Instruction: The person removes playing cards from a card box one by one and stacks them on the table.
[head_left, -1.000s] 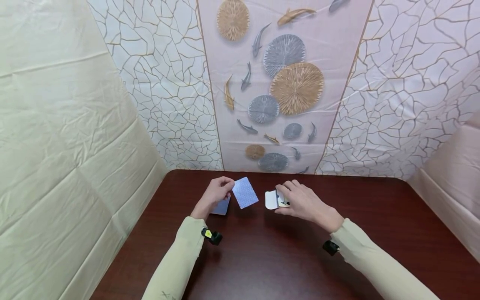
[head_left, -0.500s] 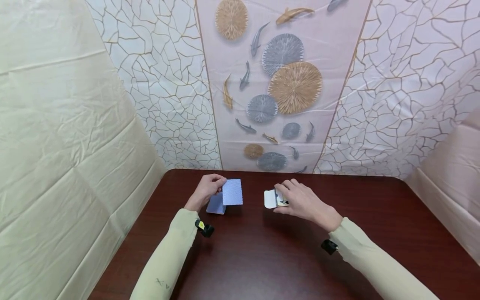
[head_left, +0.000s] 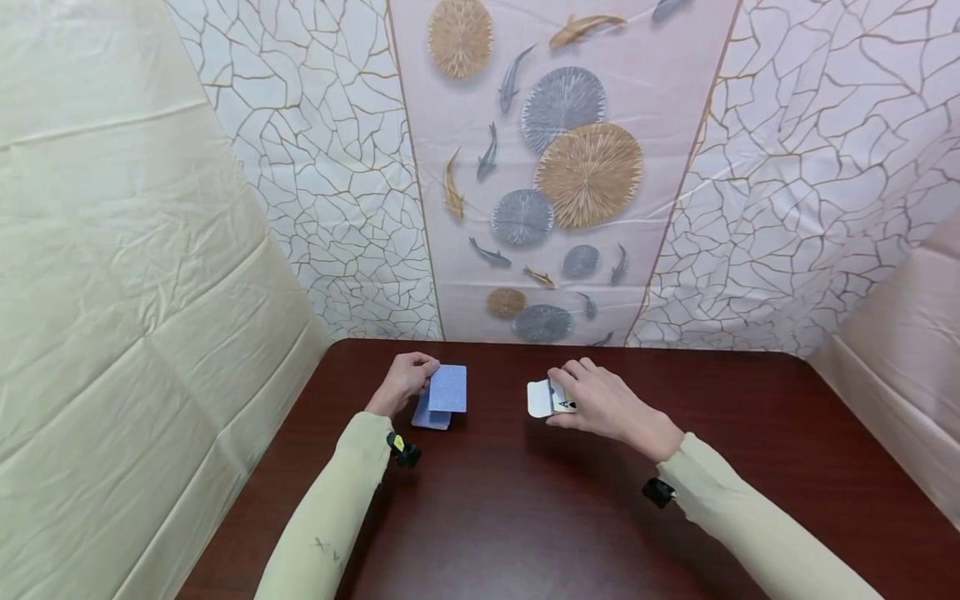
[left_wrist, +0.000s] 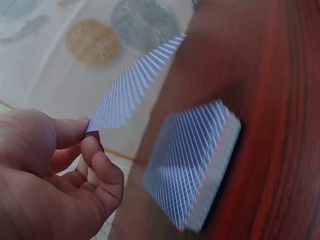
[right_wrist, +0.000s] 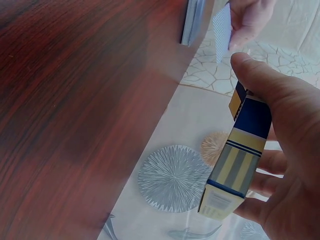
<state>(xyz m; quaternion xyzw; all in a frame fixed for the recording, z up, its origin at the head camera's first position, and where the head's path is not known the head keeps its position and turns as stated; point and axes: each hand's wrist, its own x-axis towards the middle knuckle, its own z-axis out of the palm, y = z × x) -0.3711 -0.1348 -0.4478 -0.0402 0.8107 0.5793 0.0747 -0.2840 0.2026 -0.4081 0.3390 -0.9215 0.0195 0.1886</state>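
Observation:
Between thumb and fingertips, my left hand pinches a blue-patterned playing card by one corner. That card hangs above a thick deck of cards, which lies back side up on the table; in the head view it partly covers the deck. On the right, my right hand grips a card box by its sides, in blue, cream and grey. The box's white flap stands open toward the left, and an ace design shows beside it.
Everything is over a dark reddish wooden table. A patterned cloth backdrop hangs behind its far edge. A pale cloth covers the left side.
My left hand has moved left with the card, which has turned more upright and now overlaps the deck. The right hand with the card box has hardly moved.

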